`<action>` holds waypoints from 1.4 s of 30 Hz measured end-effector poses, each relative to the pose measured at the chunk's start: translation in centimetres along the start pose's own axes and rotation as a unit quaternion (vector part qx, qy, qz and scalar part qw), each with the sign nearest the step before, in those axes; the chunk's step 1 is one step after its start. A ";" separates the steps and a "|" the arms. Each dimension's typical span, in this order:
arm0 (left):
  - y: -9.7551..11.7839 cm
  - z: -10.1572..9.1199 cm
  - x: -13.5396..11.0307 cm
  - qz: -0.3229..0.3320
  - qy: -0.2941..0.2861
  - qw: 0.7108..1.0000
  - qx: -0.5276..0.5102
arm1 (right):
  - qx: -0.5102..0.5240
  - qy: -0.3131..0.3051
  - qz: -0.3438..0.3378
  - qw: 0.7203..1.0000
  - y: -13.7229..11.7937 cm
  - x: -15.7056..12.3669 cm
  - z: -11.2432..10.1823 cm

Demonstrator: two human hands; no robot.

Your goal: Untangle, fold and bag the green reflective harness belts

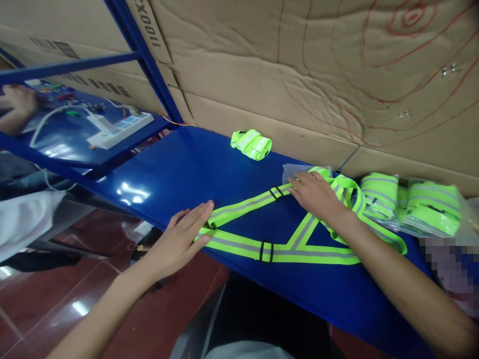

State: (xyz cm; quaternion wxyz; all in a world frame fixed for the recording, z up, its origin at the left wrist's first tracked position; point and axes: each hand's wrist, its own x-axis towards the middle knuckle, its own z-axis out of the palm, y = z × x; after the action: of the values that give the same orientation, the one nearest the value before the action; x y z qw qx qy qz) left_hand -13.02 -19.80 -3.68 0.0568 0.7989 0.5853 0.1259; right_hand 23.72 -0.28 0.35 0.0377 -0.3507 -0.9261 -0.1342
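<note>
A neon yellow reflective strap harness [277, 247] with grey stripes and black buckles lies spread out on a blue shelf [179, 174]. My left hand [179, 239] lies flat with fingers stretched out on the harness's left end, at the shelf's front edge. My right hand [316, 194] rests palm down on the upper strap near a black buckle, fingers extended over a clear plastic bag [299, 171].
A folded neon harness [251, 143] sits at the back by the cardboard wall [299, 75]. Several bagged harnesses [415, 204] lie at the right. Another person's hand [17, 107] is at the far left near a white power strip [119, 128].
</note>
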 end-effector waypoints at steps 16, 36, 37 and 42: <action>9.3 -2.3 13.0 -0.027 0.030 0.999 -0.028 | 0.133 0.029 0.008 0.991 -0.5 -0.5 3.3; 8.7 1.1 14.8 -0.041 0.010 0.999 -0.015 | 0.056 0.027 -0.033 0.998 -1.0 -0.1 1.6; 8.5 1.0 14.5 -0.040 0.009 0.999 -0.012 | 0.055 0.024 -0.030 0.998 -1.0 -0.1 1.5; 7.7 0.1 12.2 -0.032 0.010 0.999 -0.026 | 0.053 0.018 -0.019 0.998 -1.1 -0.4 1.2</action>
State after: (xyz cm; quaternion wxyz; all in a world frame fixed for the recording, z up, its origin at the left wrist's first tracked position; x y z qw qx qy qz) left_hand -2.51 -10.61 -0.30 0.0753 0.7768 0.6077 0.1473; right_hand 23.34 -0.98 -1.06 0.0705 -0.3278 -0.9376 -0.0924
